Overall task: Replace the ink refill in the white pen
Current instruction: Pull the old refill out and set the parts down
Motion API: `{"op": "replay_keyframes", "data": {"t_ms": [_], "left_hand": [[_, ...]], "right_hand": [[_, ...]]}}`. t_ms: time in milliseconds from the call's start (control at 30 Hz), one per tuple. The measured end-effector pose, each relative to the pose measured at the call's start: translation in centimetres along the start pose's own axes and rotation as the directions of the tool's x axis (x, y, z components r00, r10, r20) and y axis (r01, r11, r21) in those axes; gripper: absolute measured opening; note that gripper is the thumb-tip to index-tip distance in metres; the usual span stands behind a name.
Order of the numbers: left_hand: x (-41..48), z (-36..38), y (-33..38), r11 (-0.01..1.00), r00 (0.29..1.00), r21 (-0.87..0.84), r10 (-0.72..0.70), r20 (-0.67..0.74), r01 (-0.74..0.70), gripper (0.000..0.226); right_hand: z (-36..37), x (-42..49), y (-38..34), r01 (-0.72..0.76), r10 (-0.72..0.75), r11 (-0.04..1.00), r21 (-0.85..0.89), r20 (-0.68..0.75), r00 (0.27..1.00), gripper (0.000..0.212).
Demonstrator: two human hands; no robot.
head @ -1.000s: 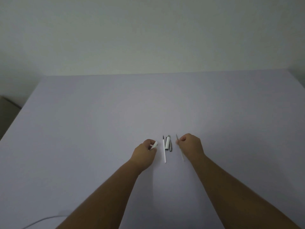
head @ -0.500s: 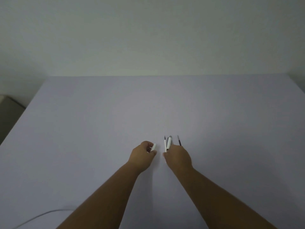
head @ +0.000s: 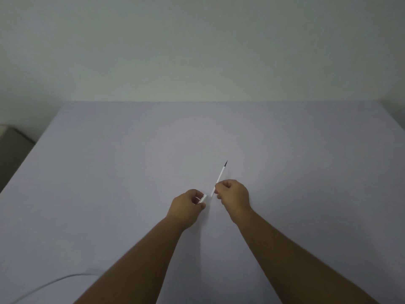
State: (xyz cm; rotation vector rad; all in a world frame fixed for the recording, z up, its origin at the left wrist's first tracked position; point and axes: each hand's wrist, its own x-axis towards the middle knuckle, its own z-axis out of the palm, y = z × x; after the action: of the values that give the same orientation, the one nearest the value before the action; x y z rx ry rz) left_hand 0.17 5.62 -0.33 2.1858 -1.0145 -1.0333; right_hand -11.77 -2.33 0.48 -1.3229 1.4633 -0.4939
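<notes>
My left hand (head: 186, 207) is closed around a short white pen barrel (head: 203, 199), whose open end pokes out toward the right. My right hand (head: 233, 195) pinches a thin white ink refill (head: 219, 176) with a dark tip. The refill slants up and to the right, its lower end close to the barrel's opening but apart from it. Both hands hover over the pale table (head: 109, 172). The other pen parts seen on the table earlier are hidden behind my hands or out of sight.
A white cable (head: 43, 286) curves across the table's near left corner. A grey box (head: 11, 150) stands beyond the table's left edge. A plain wall rises behind the table.
My right hand left the thin refill it held, moved left to the parts on the table, and now holds a white refill lifted and tilted beside the barrel. My left hand barely moved.
</notes>
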Motion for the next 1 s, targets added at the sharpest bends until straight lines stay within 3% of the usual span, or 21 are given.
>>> {"op": "replay_keyframes", "data": {"t_ms": [300, 500, 667, 867, 967, 1000], "left_hand": [[-0.2, 0.2, 0.7, 0.996, 0.999, -0.085, 0.034, -0.023, -0.036, 0.007], [-0.4, 0.0, 1.1, 0.989, 0.998, -0.136, 0.056, -0.023, -0.058, 0.007], [-0.3, -0.1, 1.6, 0.988, 0.998, -0.142, 0.063, -0.008, -0.063, 0.009], [0.0, 0.2, 2.2, 0.985, 0.996, -0.148, 0.088, -0.005, -0.087, 0.014], [0.2, 0.2, 2.2, 0.988, 0.997, -0.131, 0.082, -0.001, -0.082, 0.012], [0.2, 0.1, 2.1, 0.989, 0.997, -0.13, 0.077, 0.001, -0.076, 0.012]], "right_hand": [[-0.2, -0.5, -0.2, -0.036, 0.031, 0.984, 0.172, 0.034, 0.999, 0.016], [-0.5, -0.3, -0.2, -0.053, 0.04, 0.99, 0.13, 0.106, 0.994, 0.014], [-1.3, 0.4, -1.1, -0.017, 0.024, 0.964, 0.267, -0.02, 1.0, 0.02], [-1.5, 0.7, -0.7, 0.001, -0.013, 0.995, 0.095, 0.124, 0.992, 0.016], [-2.1, 1.4, -0.2, -0.011, 0.01, 0.997, 0.075, 0.023, 1.0, 0.014], [-2.4, 1.7, 0.0, 0.01, -0.011, 1.0, -0.027, -0.027, 1.0, 0.015]]}}
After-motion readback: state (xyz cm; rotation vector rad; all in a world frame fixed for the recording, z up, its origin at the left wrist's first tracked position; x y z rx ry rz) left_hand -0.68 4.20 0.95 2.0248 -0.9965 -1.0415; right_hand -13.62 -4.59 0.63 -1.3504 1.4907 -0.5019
